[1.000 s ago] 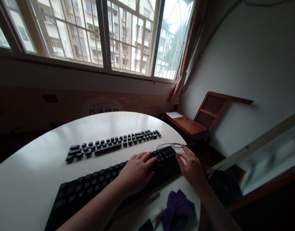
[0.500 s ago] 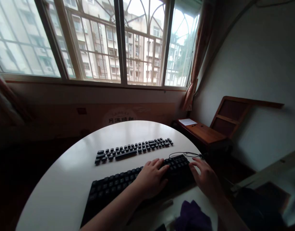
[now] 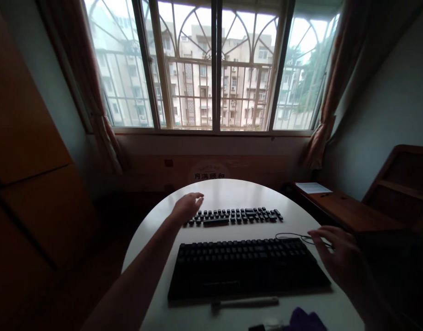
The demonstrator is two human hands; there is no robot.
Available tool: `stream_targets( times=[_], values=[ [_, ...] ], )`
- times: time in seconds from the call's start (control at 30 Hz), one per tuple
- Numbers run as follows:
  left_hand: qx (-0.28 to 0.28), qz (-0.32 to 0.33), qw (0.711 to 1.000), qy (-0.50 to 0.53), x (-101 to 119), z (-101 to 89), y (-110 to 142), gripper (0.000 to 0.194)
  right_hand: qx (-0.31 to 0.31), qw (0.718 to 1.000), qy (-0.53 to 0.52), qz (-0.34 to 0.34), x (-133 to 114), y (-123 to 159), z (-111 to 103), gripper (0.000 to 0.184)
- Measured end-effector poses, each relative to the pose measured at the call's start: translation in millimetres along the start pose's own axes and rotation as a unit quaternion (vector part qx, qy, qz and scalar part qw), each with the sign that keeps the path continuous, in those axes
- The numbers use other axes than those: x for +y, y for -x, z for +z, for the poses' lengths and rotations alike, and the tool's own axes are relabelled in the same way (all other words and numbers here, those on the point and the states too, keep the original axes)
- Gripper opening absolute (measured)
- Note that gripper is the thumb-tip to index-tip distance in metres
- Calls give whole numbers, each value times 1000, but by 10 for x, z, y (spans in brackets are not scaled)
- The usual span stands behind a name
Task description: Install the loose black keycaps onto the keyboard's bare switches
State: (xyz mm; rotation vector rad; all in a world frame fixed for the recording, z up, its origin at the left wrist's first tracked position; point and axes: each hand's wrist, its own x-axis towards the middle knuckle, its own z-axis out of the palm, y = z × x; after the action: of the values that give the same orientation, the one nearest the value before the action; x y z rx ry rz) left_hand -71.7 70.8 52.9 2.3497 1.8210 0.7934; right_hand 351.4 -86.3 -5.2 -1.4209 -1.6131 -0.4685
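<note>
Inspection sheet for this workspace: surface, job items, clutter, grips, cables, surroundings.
Surface: white table, rounded edge.
Job items: black keyboard; loose black keycaps in rows beyond it.
Clutter: pale-handled tool, purple cloth, both on the keyboard's near side.
Grips: left grip at the keycaps' left end, right grip off the keyboard's right end; contact unclear for both.
Cables: thin dark cable by the keyboard's far right corner.
Surroundings: barred window, curtains, wooden furniture bearing white paper.

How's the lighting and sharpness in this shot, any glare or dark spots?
In the head view, daylight from the wide barred window backlights everything; head view, pale glare on the round white glossy table; head view, the black rectangular keyboard sinks into shadow, its front part showing little detail; head view, the bare right hand looks dim and soft-edged.
</note>
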Motion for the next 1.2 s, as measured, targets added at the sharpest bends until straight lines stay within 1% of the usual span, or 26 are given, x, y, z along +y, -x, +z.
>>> stream_targets(
  times=[0.03, 0.1, 0.17, 0.2, 0.27, 0.37, 0.47, 0.57, 0.7, 0.93, 1.03, 1.2],
  values=[
    [26, -34, 999, -2, -208, -12, -50, 33, 7, 999, -43, -9, -126, -152, -11, 38],
    [60, -89, 994, -2, -585, 26, -77, 29, 3, 992, -122, -16, -389, -440, 26, 31],
    [83, -129, 988, 6, -888, 124, -33, 27, -2, 985, -175, -4, -617, -655, 152, 27],
    [90, -139, 986, 12, -1009, 183, -3, 27, -2, 981, -193, 3, -704, -720, 240, 25],
    [88, -137, 986, 31, -1190, 303, 44, 25, -2, 976, -217, 8, -820, -751, 439, 24],
    [77, -114, 989, 62, -1339, 452, 39, 28, -18, 971, -239, -12, -891, -597, 678, 22],
    [50, -85, 992, 80, -1395, 559, -10, 30, -46, 962, -269, -30, -926, -378, 765, 18],
    [28, -68, 994, 84, -1408, 624, -29, 30, -67, 951, -299, -37, -951, -259, 758, 15],
    [13, -53, 995, 85, -1389, 639, -10, 31, -83, 944, -316, -49, -944, -260, 742, 12],
    [-1, -23, 994, 104, -1301, 605, -17, 27, -80, 942, -323, -35, -932, -294, 763, 14],
    [-5, -25, 994, 106, -1281, 618, -27, 26, -81, 942, -325, -35, -950, -285, 750, 14],
    [-2, -48, 994, 103, -1293, 662, -46, 23, -84, 940, -329, -40, -972, -277, 730, 13]
  ],
)
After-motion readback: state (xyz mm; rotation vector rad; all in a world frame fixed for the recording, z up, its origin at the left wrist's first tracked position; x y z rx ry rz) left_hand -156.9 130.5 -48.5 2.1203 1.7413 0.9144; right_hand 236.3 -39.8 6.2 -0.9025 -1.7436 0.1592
